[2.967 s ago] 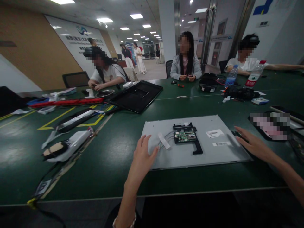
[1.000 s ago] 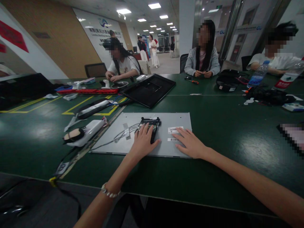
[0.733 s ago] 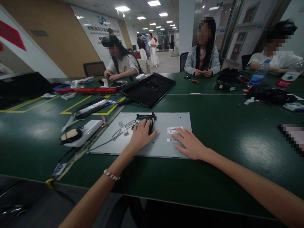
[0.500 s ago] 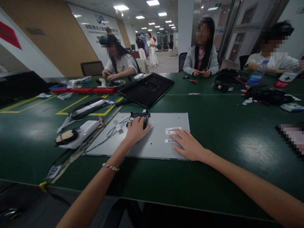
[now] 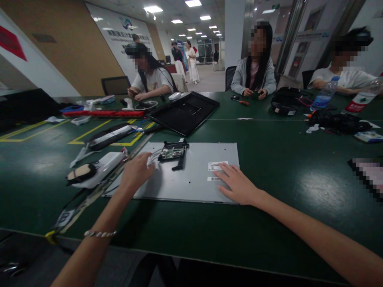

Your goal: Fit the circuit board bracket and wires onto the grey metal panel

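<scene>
A flat grey metal panel (image 5: 194,191) with white labels lies on the green table. On its upper left part sits a black bracket with a green circuit board (image 5: 173,152). Thin grey cables (image 5: 154,154) run leftward from the board, partly covered by my left hand (image 5: 138,172). That hand hovers over or touches the cables, finger and thumb apart and loosely bent; whether it contacts them is unclear. My right hand (image 5: 236,182) rests flat with fingers spread on the panel's right edge, beside a printed label (image 5: 218,166).
Behind the panel lies a black monitor housing (image 5: 187,113). A white device with a tan pad (image 5: 97,169) and a black-and-white part (image 5: 110,135) are at left. A screwdriver (image 5: 243,103), bottles (image 5: 325,95) and a black pouch (image 5: 284,101) stand farther back. Several people sit across the table.
My left hand has left the circuit board and moved left to the cables, uncovering the board and its bracket. My right hand stays in place on the panel.
</scene>
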Motion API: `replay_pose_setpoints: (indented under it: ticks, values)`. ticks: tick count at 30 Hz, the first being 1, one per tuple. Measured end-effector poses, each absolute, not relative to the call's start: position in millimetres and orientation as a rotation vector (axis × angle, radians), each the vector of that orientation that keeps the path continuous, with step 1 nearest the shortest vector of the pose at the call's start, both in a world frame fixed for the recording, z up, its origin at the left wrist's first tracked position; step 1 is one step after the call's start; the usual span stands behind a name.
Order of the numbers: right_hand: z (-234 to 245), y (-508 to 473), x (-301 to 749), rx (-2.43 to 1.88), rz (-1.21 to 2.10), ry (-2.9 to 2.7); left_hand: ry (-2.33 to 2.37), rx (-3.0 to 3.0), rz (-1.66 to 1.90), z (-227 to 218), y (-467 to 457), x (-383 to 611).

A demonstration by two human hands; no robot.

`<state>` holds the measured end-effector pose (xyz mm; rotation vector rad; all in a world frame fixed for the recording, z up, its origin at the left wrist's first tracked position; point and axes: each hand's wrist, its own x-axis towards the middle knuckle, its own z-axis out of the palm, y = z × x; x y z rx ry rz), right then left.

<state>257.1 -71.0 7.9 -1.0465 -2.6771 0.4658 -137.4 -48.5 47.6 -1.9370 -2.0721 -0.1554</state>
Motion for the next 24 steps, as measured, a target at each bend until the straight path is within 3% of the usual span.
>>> replay_pose_setpoints:
  ticks: [6,16,24]
  values:
    - [8.8,-71.9,257.8,-1.043,0.477,-2.669,-2.243,-1.805,0.027,45.5,-58.1,-154.4]
    - [6.5,-71.1,255.9,-1.046,0.473,-2.658,-2.181,-1.698,-0.228,82.1,6.6,-120.7]
    - [9.9,-70.0,256.5,-1.045,0.505,-2.672,-2.287,-1.890,-0.046,52.8,84.7,-78.6]
